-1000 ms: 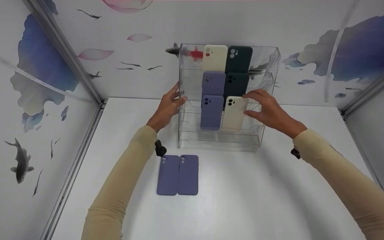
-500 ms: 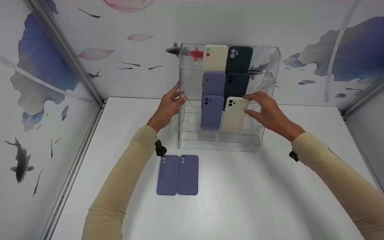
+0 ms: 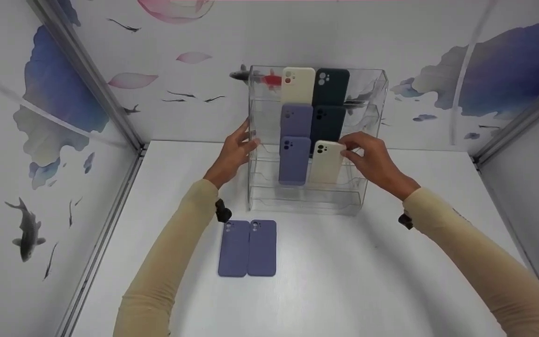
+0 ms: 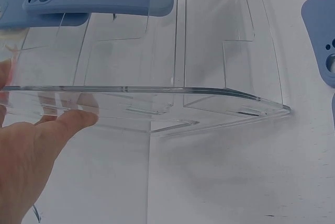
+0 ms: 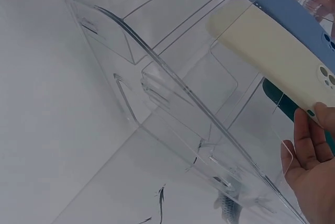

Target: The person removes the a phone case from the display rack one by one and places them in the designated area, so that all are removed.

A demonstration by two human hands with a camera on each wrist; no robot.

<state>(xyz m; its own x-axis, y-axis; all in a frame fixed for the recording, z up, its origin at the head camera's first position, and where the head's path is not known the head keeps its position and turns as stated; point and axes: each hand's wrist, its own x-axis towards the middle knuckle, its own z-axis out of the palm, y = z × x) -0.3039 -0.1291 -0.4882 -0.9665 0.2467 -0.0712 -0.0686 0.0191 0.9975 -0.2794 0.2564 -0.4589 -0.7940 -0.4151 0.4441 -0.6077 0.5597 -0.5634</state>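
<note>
A clear acrylic display rack with stepped shelves stands at the back of the table. My left hand holds its left side panel, the thumb at the front edge and the fingers behind. With thumb and index finger, my right hand pinches the upper right corner of a cream phone case, which leans on a lower shelf. Left of that case stands a purple phone case. The shelf above bears another purple case and a dark green case; at the top are a cream case and a dark green case.
Two purple phone cases, a left one and a right one, lie side by side on the white table before the rack. White printed panels enclose the table at the back and both sides.
My right thumb has slid up the cream case's right edge, closer to the index finger. The head view has shifted slightly. My left hand stays at the rack's side.
</note>
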